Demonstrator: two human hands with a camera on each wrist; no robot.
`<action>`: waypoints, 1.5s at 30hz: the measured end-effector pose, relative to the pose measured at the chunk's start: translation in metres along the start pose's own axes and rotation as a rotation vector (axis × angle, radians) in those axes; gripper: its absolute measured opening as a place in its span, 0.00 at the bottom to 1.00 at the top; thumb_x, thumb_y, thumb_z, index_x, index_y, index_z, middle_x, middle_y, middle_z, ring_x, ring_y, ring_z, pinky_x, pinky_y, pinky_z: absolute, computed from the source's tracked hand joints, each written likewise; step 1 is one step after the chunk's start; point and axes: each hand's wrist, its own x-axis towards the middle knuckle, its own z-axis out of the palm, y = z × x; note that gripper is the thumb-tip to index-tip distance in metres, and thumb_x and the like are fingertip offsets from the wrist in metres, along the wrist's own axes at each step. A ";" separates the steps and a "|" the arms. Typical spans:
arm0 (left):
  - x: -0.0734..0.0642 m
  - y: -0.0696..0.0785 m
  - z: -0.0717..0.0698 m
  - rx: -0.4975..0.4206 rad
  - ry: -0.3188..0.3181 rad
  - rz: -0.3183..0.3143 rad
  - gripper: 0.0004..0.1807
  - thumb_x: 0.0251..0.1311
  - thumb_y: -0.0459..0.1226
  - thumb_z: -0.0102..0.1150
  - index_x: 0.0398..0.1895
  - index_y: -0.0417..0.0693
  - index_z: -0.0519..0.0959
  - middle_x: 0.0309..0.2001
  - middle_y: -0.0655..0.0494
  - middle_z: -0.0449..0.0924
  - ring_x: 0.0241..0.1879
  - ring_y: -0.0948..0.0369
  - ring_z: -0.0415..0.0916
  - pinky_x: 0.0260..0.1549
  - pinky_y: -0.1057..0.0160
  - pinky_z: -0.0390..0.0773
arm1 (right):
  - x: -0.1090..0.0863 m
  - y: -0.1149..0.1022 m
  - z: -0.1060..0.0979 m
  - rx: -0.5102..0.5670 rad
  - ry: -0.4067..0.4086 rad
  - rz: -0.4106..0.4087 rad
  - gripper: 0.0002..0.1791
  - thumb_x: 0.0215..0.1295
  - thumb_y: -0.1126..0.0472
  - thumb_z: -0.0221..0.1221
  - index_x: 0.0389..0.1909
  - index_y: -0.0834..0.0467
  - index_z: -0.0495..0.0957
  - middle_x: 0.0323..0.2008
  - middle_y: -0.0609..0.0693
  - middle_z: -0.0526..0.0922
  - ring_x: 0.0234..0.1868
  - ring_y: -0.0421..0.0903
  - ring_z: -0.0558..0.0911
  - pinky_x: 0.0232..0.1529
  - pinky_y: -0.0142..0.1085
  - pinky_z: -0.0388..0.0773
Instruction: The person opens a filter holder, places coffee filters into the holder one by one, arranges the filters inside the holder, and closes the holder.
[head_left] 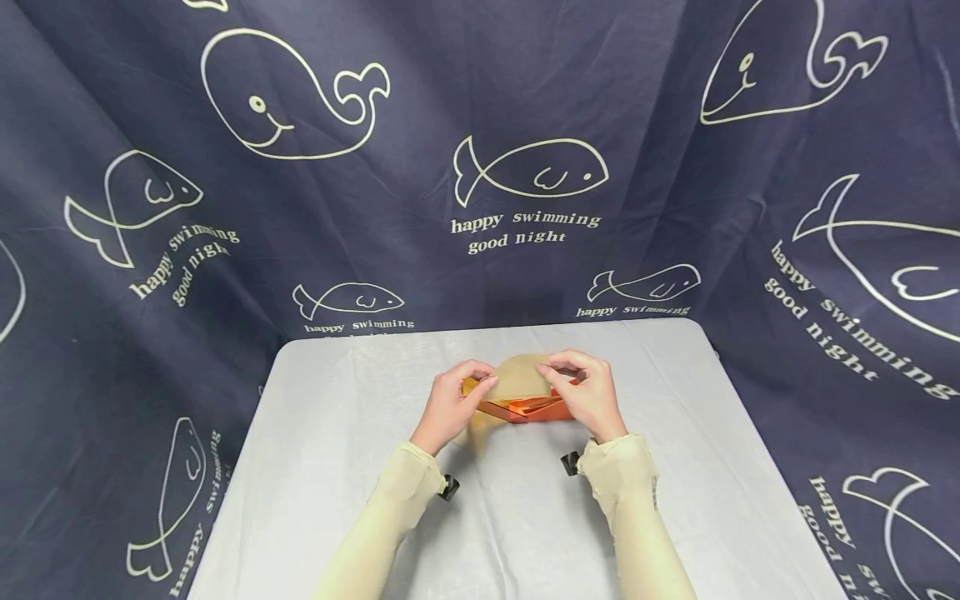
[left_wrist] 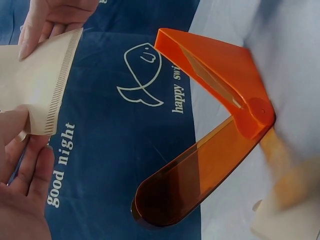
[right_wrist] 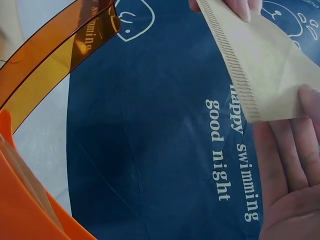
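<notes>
Both hands hold a tan paper coffee filter (head_left: 521, 377) up above the table. My left hand (head_left: 448, 408) pinches its left side between thumb and fingers. At the right side, my right hand (head_left: 594, 398) pinches it the same way. The filter's crimped seam (left_wrist: 64, 82) runs along the edge nearest the table. Just below and behind the hands stands an orange filter case (left_wrist: 227, 65) on the table. Its see-through amber lid (left_wrist: 200, 175) is swung open at the hinge. Tan paper (left_wrist: 212, 77) shows inside the case.
The table (head_left: 330, 500) has a pale, lightly creased cover. A dark blue curtain (head_left: 420, 250) with white fish and whale drawings hangs behind it and at both sides. Black wrist mounts (head_left: 448, 487) sit at the sleeve cuffs.
</notes>
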 end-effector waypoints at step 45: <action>0.011 -0.007 0.023 0.166 0.003 0.022 0.09 0.71 0.35 0.63 0.48 0.52 0.88 0.41 0.58 0.88 0.43 0.61 0.78 0.45 0.61 0.79 | -0.013 0.086 -0.027 -0.064 0.136 0.382 0.23 0.84 0.55 0.45 0.71 0.61 0.73 0.66 0.61 0.79 0.71 0.54 0.73 0.73 0.43 0.65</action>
